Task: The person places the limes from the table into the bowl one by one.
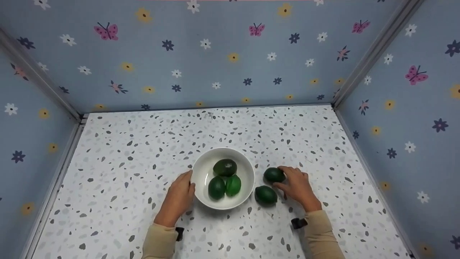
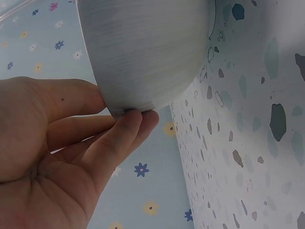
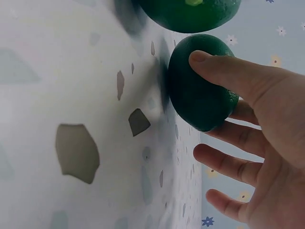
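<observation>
A white bowl (image 1: 201,162) holds three green fruits, one of them a brighter green (image 1: 233,185). My left hand (image 1: 178,196) grips the bowl's left side; in the left wrist view its thumb and fingertips pinch the bowl wall (image 2: 143,52). Right of the bowl, two dark green fruits lie on the table. My right hand (image 1: 297,185) is at the farther one (image 1: 274,175). In the right wrist view the thumb lies on this fruit (image 3: 198,90), with fingers behind it and the other fingers spread. The nearer fruit (image 1: 266,195) sits beside it, untouched.
The speckled white table (image 1: 125,162) is enclosed by blue walls (image 1: 215,54) with flowers and butterflies at the back, left and right. Black straps show at both wrists, by the beige sleeves (image 1: 160,241).
</observation>
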The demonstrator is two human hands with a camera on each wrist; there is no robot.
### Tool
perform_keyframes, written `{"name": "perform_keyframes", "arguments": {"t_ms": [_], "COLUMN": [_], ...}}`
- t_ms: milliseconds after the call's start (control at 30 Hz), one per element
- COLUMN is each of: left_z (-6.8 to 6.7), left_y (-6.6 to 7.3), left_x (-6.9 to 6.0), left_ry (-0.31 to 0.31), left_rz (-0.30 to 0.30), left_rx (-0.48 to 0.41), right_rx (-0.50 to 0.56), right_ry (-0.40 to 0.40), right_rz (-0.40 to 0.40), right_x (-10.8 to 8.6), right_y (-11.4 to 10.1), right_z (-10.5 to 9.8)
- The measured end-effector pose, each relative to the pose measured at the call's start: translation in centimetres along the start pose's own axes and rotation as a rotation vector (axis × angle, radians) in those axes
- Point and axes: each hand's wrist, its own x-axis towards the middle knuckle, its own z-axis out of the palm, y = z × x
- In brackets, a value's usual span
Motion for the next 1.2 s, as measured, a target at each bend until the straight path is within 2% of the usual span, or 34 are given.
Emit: {"name": "perform_keyframes", "arguments": {"t_ms": [167,333,767,1033,1200], "left_z": [-0.1,-0.1,-0.1,-0.1,-0.2], "left_y": [0.1,0.1,0.1,0.1,0.3], "left_x": [0.0,0.0,0.0,0.1,0.1], "left_ry": [0.003,0.006,-0.011,-0.008,-0.010], "left_rz": [0.009,0.009,-0.013,-0.023,-0.030], "left_rx": [-0.005,-0.004,0.011,-0.004,-0.015], "right_rx": [0.026,0.021,-0.043,-0.090,-0.122], "right_ry": [0.024,0.073,0.187,0.217,0.206], "right_rz": [-0.012,-0.061,-0.225,-0.358,-0.418], "right_x": [0.0,0.1,1.2,2.3,2.9], "right_y": [-0.2,-0.9,-5.3,-8.0,-9.7], "right_z": [-0.3,-1.2,-3.8,-3.6,-3.0]}}
